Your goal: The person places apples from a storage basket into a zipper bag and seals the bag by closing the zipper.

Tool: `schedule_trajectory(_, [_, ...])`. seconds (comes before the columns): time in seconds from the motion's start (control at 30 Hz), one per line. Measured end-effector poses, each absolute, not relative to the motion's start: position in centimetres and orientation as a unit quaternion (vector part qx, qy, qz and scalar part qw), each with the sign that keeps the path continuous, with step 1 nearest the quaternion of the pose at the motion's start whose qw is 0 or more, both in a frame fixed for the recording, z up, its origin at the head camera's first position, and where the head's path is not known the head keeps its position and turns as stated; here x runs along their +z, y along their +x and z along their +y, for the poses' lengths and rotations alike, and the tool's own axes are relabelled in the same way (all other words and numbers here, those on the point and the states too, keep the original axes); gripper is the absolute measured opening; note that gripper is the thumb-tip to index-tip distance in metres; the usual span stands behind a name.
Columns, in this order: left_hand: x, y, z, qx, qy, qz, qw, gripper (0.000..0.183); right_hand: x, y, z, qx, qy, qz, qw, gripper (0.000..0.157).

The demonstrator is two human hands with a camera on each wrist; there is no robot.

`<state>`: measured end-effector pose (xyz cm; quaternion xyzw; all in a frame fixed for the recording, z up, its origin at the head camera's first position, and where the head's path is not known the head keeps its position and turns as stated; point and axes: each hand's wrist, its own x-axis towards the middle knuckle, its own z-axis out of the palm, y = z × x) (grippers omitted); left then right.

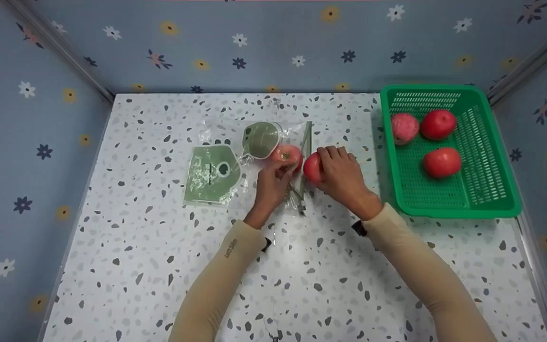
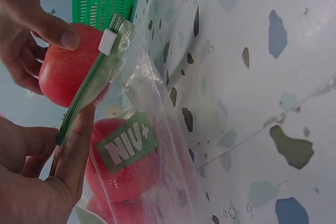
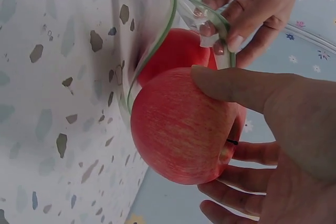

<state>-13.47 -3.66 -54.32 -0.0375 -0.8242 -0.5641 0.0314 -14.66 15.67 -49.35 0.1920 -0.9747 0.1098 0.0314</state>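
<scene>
My right hand (image 1: 342, 173) grips a red apple (image 3: 181, 127) between thumb and fingers, right at the mouth of a clear zip bag (image 2: 152, 82). With thumb and fingers my left hand (image 1: 273, 185) pinches the bag's green zip edge (image 3: 224, 43), and the mouth gapes toward the held apple. Inside the bag lies another apple (image 2: 126, 158), partly behind a green printed label; more red fruit shows beneath it in the left wrist view. A white slider (image 2: 107, 42) sits on the zip strip. The bag, printed with a green pattern (image 1: 212, 173), lies flat to the left.
On the right of the speckled table (image 1: 302, 294) stands a green plastic basket (image 1: 458, 212). It holds a paler pink apple (image 1: 404, 128) and two redder ones (image 1: 438, 124). Blue flowered walls (image 1: 273, 47) close in the back and both sides.
</scene>
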Motion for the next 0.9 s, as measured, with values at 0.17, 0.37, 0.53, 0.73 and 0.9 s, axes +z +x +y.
schedule_trajectory(0.17, [-54.3,-13.4,-3.6,-0.568,-0.036,-0.822,0.027,0.025,-50.0,-14.9,15.2,0.12,0.19,-0.974,0.028,0.068])
schedule_trajectory(0.37, [-54.3,-13.5,-3.5,-0.568,-0.036,-0.822,0.029,0.025,-50.6,-15.1,14.9,0.131,0.19,-0.973,0.031,0.068])
schedule_trajectory(0.53, [-54.3,-13.5,-3.6,-0.57,-0.05,-0.819,0.039,0.023,-50.9,-15.2,14.7,0.148,0.192,-0.969,0.043,0.069])
schedule_trajectory(0.73, [-54.1,-13.4,-3.5,-0.572,-0.044,-0.818,0.032,0.024,-51.3,-15.4,14.2,0.167,0.191,-0.966,0.041,0.069])
schedule_trajectory(0.9, [-54.0,-13.4,-3.5,-0.572,-0.041,-0.818,0.028,0.023,-51.7,-15.8,13.8,0.191,0.178,-0.965,0.019,0.071])
